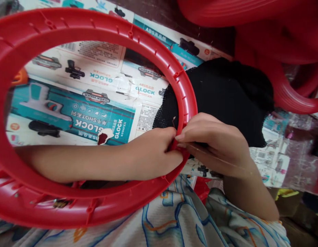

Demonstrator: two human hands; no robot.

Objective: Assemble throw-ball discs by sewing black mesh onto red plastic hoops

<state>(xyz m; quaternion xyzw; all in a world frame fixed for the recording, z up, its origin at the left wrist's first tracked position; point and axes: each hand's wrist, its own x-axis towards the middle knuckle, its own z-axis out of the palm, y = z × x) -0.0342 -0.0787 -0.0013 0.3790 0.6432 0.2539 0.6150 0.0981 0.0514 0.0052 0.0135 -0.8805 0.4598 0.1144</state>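
"What are the fingers doing?"

"The left hand (159,152) is curled almost into a fist, its thumb lapped over the rim of a large, hollow-backed red plastic ring (187,99). The right hand (217,137) meets it there, thumb and finger nearly together on the same rim. Whether they pinch something thin, I can't tell; the tips overlap the ring."

"Where on the ring is that?"

"Read the ring as a clock, noon at the top of the view: between 3 and 4 o'clock. The left forearm lies across the opening from about 8 o'clock."

"How would it handle?"

"Light for its span, I'd judge, and fairly stiff, with a little twist in so wide a hoop. The smooth outer skin looks slippery; the ribbed channel should give better purchase. I'd take it by the rim, thumb in the channel, and go easy on the thin ribs and small posts, which could snap."

"And further out?"

"From the fingers, a soft black fabric piece with a mesh-like edge (226,92) lies at 2 o'clock, partly under the ring. White-and-teal printed cardboard (97,113) covers the surface toward 10 o'clock. Glossy red curved plastic pieces (226,12) are heaped beyond the fabric, at 1 to 2. The wearer's pale patterned garment (169,212) is at 6."
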